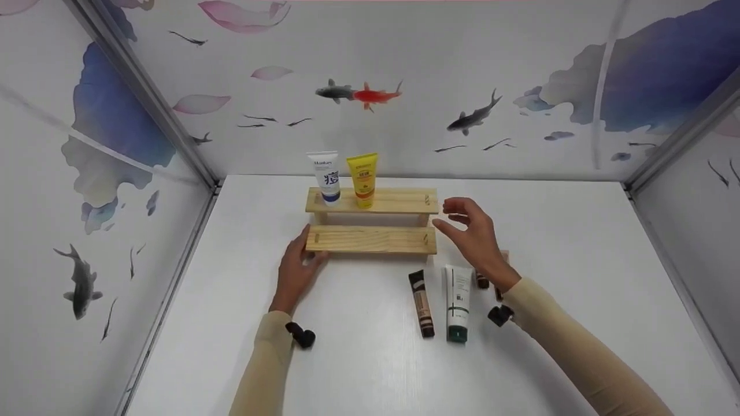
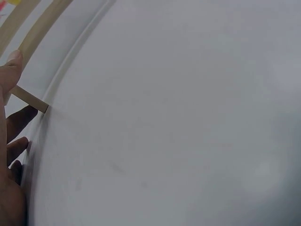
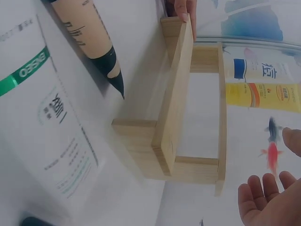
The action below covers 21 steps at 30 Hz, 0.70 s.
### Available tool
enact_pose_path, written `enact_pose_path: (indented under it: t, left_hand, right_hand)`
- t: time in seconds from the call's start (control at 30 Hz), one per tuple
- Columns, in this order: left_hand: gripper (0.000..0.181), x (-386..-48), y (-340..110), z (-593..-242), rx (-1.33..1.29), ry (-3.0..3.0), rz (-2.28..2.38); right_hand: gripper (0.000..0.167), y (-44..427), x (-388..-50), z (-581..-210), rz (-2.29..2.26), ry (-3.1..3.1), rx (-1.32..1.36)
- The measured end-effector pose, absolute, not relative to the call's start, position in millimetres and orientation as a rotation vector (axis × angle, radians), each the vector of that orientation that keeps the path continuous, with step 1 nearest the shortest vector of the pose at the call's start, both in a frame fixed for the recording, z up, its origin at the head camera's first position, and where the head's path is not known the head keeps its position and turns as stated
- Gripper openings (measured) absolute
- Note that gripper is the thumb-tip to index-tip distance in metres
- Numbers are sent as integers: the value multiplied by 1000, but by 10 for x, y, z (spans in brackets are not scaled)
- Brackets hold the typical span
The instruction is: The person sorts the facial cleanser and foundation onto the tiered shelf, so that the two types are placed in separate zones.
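A two-step wooden rack (image 1: 373,240) stands on the table. My left hand (image 1: 295,274) grips the left end of its lower step, the thumb at the front edge and the other fingers around the side. Beside the rack's right end, my right hand (image 1: 477,234) is held in the air with loosely bent fingers and nothing in them. On the upper step stand a white tube (image 1: 327,173) with a blue cap and a yellow tube (image 1: 363,176), both upright on their caps. The lower step (image 3: 176,99) bears nothing.
In front of the rack's right side lie a beige-and-black tube (image 1: 422,306) and a white tube with a green cap (image 1: 458,300). More small tubes (image 1: 482,281) are partly hidden under the right wrist. Patterned walls (image 1: 370,133) enclose the white table (image 1: 358,358).
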<state>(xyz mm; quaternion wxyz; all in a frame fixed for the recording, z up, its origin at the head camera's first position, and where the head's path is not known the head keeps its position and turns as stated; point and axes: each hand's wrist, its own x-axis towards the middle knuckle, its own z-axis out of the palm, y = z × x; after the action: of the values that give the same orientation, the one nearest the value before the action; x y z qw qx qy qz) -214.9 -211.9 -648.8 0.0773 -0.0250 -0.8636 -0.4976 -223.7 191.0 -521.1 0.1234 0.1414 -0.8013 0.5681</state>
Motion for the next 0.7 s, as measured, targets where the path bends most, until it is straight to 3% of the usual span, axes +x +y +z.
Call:
enact_pose_path:
  t: [0.7]
  left_hand:
    - [92,-2140,-2139,-6510,-55,-2629,-1465]
  right_hand:
    - [43,2343,-1861,-5389,1576,-2463,279]
